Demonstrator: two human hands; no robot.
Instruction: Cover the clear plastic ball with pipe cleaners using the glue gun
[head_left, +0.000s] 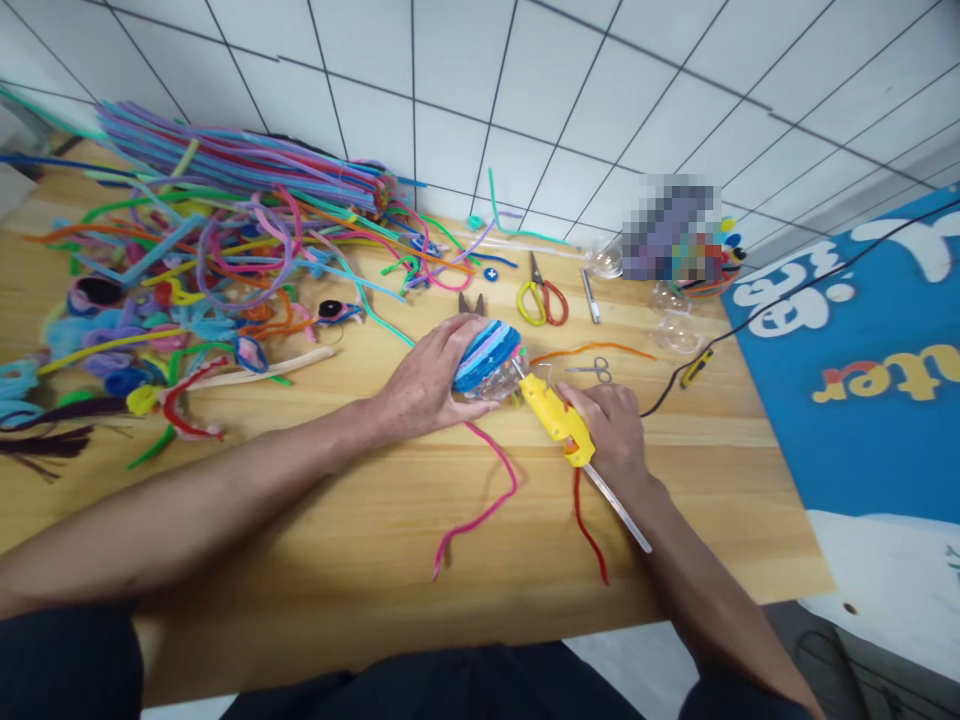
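This looks like a craft workshop. A yellow glue gun, scissors and bundled fuzzy craft stems crowd a wooden surface by a white tiled wall.

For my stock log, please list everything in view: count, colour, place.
table: one, tan, centre
wall: one, white, behind
pipe cleaners: many, multicoloured, mostly left
glue gun: one, yellow, centre
ball: one, blue-striped, centre
pliers: one, dark, centre
big scissors: one, yellow-red, back
small scissors: one, silver, right
button: one, blue, back
cutter: one, yellow, right
slim tool: one, silver, back
shells: about three, clear, right
blurred heap: one, multicoloured, right
sign: one, blue, right
cable: one, black, right
left grip: one, bare, on ball
right grip: one, bare, on glue gun
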